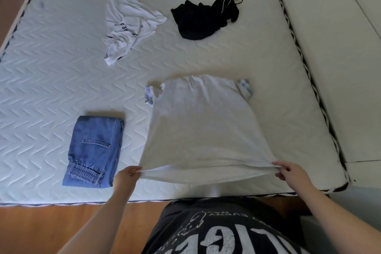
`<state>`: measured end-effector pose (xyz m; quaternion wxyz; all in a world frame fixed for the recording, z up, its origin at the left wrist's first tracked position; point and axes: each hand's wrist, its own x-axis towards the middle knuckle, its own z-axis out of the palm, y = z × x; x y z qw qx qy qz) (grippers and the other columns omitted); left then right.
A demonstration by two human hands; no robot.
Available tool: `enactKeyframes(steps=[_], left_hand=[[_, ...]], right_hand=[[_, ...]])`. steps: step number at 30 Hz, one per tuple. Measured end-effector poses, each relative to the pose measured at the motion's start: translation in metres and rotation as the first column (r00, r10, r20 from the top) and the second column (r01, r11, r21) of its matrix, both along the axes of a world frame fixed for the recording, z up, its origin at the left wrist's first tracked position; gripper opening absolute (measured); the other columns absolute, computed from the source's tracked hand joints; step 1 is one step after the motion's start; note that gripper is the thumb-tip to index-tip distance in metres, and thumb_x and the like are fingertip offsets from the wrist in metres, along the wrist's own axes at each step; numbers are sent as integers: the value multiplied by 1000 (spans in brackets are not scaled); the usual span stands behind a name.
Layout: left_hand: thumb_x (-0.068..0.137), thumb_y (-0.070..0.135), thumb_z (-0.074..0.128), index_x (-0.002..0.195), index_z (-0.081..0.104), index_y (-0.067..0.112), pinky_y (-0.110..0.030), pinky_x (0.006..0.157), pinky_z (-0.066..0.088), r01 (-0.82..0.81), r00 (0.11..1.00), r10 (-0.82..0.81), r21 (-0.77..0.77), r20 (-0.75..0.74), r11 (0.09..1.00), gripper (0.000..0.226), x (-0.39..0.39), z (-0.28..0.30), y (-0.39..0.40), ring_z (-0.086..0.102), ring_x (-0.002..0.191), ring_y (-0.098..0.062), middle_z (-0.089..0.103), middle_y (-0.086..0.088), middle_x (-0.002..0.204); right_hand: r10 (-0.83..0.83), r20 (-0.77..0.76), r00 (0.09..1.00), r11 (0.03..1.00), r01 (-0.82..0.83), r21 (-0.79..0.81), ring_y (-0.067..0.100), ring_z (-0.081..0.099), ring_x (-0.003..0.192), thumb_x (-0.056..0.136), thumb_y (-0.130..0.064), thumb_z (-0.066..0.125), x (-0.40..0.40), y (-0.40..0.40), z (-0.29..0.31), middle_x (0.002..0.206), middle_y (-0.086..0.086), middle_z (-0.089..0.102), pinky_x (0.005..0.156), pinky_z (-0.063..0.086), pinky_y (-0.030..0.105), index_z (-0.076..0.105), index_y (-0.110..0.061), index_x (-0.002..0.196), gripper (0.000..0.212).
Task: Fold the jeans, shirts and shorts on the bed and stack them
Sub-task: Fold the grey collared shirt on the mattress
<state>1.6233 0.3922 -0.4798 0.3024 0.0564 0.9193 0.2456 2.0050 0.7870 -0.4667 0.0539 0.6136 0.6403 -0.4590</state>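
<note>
A pale grey T-shirt (203, 128) lies spread flat on the mattress, collar away from me, hem near the front edge. My left hand (126, 177) pinches the hem's left corner, and my right hand (292, 173) pinches its right corner, lifting the hem slightly. Blue jeans (93, 150) sit folded to the left of the shirt. A crumpled white printed shirt (129, 27) lies further back, and crumpled black shorts (203, 18) lie to its right.
The bare quilted mattress (51, 72) fills the view, with a braided edge on the right. A second pale mattress or panel (340, 47) adjoins it on the right. Wooden floor (51, 229) shows at the front.
</note>
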Motion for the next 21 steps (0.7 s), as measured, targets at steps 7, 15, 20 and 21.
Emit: enactKeyframes(steps=[7,15,20,21], left_hand=[[101,20,46,102,51,10,-44,73,54,-111,993,110,-3,-49,994,11,-5,-8,7,68,76,-33,72,-12,80],[94,2,34,92,63,19,-40,80,55,-426,904,417,286,96,858,34,-13,-14,3,67,81,-31,66,-19,104],[95,9,37,86,62,7,-38,75,56,-484,874,458,214,161,849,26,-19,-11,9,64,88,-34,65,-24,102],[98,15,42,87,62,6,-37,72,57,-499,865,468,209,181,841,25,-20,-10,11,66,85,-32,65,-21,98]], right_hand=[[-19,35,999,996,16,91,21,70,80,99,3,39,3,-7,-5,103,14,70,78,55,36,70,-11,105,34],[138,36,990,988,-141,64,20,68,84,96,2,50,-6,-4,0,104,6,69,68,46,12,71,-10,107,27],[-19,-94,995,998,13,-62,18,68,92,91,-27,68,-7,-7,-4,101,2,73,90,50,35,73,-17,102,16],[-97,-114,989,994,90,-65,19,70,87,92,-26,67,-9,-7,-5,100,6,74,87,52,34,74,-15,99,15]])
